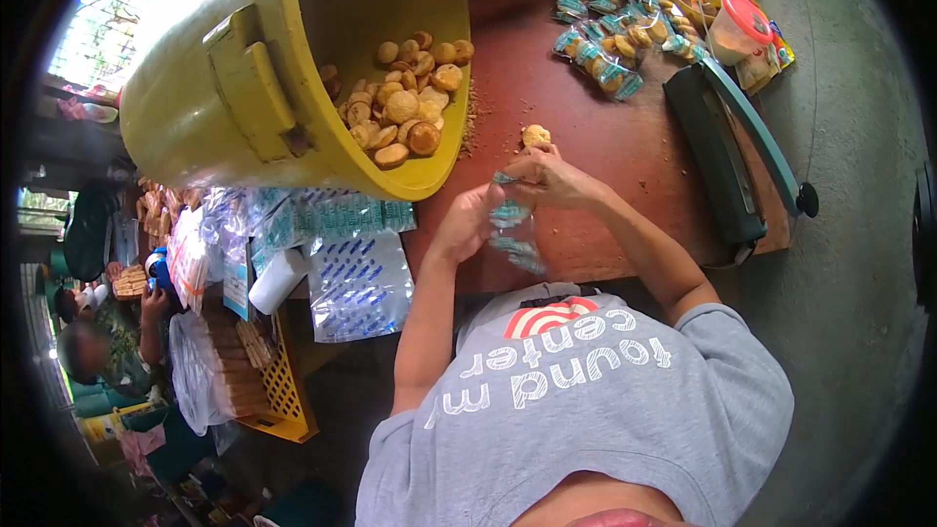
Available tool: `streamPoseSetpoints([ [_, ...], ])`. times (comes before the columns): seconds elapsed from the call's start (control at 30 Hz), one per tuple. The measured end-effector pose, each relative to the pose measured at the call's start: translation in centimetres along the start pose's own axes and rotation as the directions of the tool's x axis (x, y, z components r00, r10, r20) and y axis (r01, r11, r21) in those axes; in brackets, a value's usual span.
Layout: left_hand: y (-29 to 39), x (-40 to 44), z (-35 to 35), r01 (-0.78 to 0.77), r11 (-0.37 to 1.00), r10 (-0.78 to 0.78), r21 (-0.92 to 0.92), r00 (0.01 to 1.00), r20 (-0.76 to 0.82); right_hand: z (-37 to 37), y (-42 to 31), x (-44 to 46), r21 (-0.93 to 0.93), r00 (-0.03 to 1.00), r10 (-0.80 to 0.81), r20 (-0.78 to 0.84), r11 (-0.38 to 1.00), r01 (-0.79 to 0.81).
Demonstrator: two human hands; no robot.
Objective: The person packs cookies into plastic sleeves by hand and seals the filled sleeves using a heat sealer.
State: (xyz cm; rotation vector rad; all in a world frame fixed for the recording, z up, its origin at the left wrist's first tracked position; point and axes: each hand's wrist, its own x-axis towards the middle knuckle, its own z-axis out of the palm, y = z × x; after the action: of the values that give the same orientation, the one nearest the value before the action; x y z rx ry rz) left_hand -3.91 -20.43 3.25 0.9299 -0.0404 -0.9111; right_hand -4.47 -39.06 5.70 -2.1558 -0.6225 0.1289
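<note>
Small teal print on the pouch (514, 234), large white words on the grey T-shirt (586, 420)

Upside down across the chest we read "found m" and, next to it, "center", in sketchy white letters beside a red-and-white arc emblem (551, 315). The clear pouch bears teal printing too small for us to make out; its thin, crinkled film hangs in front of the shirt, over the near edge of the counter (605, 166). Our left hand (467, 220) pinches it near the top between thumb and fingers. Our right hand (554, 179) is curled by the same upper end, just beside a round, golden cookie (536, 135); we cannot tell whether its grip is on the film, the cookie or both

To the left, a glossy yellow plastic barrel (185, 78) lies on its side, heaped inside its mouth with browned, domed cookies (402, 105). Below it are teal-printed film (342, 218) and a silvery sheet (359, 288) with blue marks in rows, illegible to us. At the far right we see filled packets (595, 59), a translucent tub (737, 34) with a red lid, and a dark, bar-shaped sealer (717, 156) whose curved teal arm ends in a black knob
</note>
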Motion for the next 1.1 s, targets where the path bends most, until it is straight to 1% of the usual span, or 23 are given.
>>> streamPoseSetpoints([
  [0.07, 0.1, -1.1, -0.6, 0.094, 0.971, -0.099, 0.221, 0.995, 0.013, 0.3, 0.4, 0.5, -0.045, 0.999, -0.039, -0.006, 0.998, 0.039],
  [0.13, 0.2, -1.9, -0.7, 0.057, 0.972, -0.053, 0.226, 0.998, -0.023, -1.1, -1.8, 2.4, -0.082, 0.955, 0.162, 0.249, 0.986, -0.146],
  [0.17, 0.3, -2.1, -0.7, 0.023, 0.972, -0.011, 0.233, 0.999, -0.053, -1.1, -2.3, 3.7, -0.081, 0.955, 0.160, 0.250, 0.986, -0.144],
  [0.23, -0.1, -2.0, -1.5, -0.012, 0.963, 0.042, 0.270, 0.994, -0.102, -0.8, -2.9, 6.6, 0.226, 0.957, 0.288, -0.033, 0.935, -0.274],
  [0.27, -0.2, -2.0, -1.7, -0.047, 0.950, 0.097, 0.310, 0.984, -0.148, -0.1, -2.4, 8.0, 0.226, 0.957, 0.287, -0.033, 0.935, -0.272],
  [0.3, -0.2, -2.0, -1.7, -0.049, 0.949, 0.100, 0.310, 0.984, -0.149, 1.1, -1.3, 9.5, 0.073, 0.978, 0.007, -0.207, 0.997, 0.008],
  [0.33, -0.2, -2.1, -1.7, -0.034, 0.960, 0.084, 0.276, 0.982, -0.171, 1.6, -0.9, 10.3, -0.122, 0.900, -0.290, -0.327, 0.957, 0.264],
  [0.37, -0.2, -2.1, -1.6, -0.019, 0.970, 0.067, 0.242, 0.979, -0.191, 1.8, -0.2, 10.6, -0.122, 0.899, -0.292, -0.328, 0.956, 0.266],
  [0.43, -0.4, -2.0, -1.5, -0.052, 0.972, 0.096, 0.230, 0.978, -0.187, 1.7, 0.6, 11.1, -0.242, 0.913, -0.401, -0.071, 0.895, 0.375],
  [0.5, -0.5, -1.9, -1.6, -0.088, 0.972, 0.129, 0.217, 0.975, -0.182, 1.7, 3.2, 10.9, -0.244, 0.887, -0.456, -0.067, 0.870, 0.429],
  [0.57, -0.3, -1.7, -1.8, -0.021, 0.983, 0.048, 0.183, 0.988, -0.143, 0.9, 4.8, 8.9, -0.075, 0.956, -0.081, -0.281, 0.995, 0.062],
  [0.6, -0.2, -1.5, -1.7, -0.024, 0.983, 0.050, 0.181, 0.989, -0.141, 0.2, 5.2, 8.2, -0.078, 0.957, -0.081, -0.280, 0.995, 0.062],
  [0.63, -0.2, -1.4, -1.6, -0.033, 0.976, 0.066, 0.217, 0.987, -0.148, -0.7, 5.5, 7.5, 0.350, 0.954, 0.210, -0.212, 0.928, -0.127],
  [0.67, -0.2, -1.0, -1.5, -0.045, 0.966, 0.086, 0.254, 0.985, -0.152, -1.5, 5.8, 6.8, 0.694, 0.898, 0.439, -0.035, 0.657, -0.294],
  [0.7, -0.2, -0.6, -1.4, -0.045, 0.967, 0.084, 0.252, 0.986, -0.145, -2.1, 5.9, 5.9, 0.692, 0.896, 0.443, -0.038, 0.659, -0.296],
  [0.77, -0.2, 0.2, -1.2, -0.062, 0.955, 0.109, 0.290, 0.983, -0.148, -2.8, 5.9, 4.0, 0.889, 0.902, 0.425, 0.082, 0.379, -0.259],
  [0.83, -0.1, 0.7, -0.7, -0.077, 0.941, 0.123, 0.330, 0.985, -0.123, -3.8, 4.6, 3.4, 0.905, 0.898, 0.420, 0.131, 0.319, -0.281],
  [0.9, 0.1, 1.3, -0.3, -0.095, 0.924, 0.140, 0.371, 0.986, -0.096, -4.1, 2.9, 3.2, 0.651, 0.957, 0.203, -0.208, 0.759, -0.020],
  [0.93, 0.2, 1.5, -0.2, -0.091, 0.897, 0.150, 0.432, 0.983, -0.105, -4.3, 3.1, 3.1, 0.651, 0.954, 0.210, -0.214, 0.759, -0.021],
  [0.97, 0.3, 1.6, 0.0, -0.087, 0.866, 0.163, 0.492, 0.980, -0.114, -4.6, 3.3, 3.1, 0.407, 0.963, 0.065, -0.260, 0.912, 0.048],
  [1.0, 0.5, 1.8, 0.3, -0.086, 0.865, 0.160, 0.494, 0.981, -0.109, -4.9, 3.1, 3.1, 0.127, 0.962, -0.087, -0.260, 0.984, 0.124],
  [1.03, 0.8, 1.8, 0.7, -0.079, 0.863, 0.158, 0.499, 0.980, -0.118, -5.0, 2.7, 3.0, 0.125, 0.960, -0.086, -0.265, 0.985, 0.122],
  [1.1, 1.1, 1.8, 1.3, -0.069, 0.862, 0.154, 0.503, 0.980, -0.128, -4.9, 1.2, 2.6, 0.295, 0.997, 0.066, -0.044, 0.954, -0.050],
])
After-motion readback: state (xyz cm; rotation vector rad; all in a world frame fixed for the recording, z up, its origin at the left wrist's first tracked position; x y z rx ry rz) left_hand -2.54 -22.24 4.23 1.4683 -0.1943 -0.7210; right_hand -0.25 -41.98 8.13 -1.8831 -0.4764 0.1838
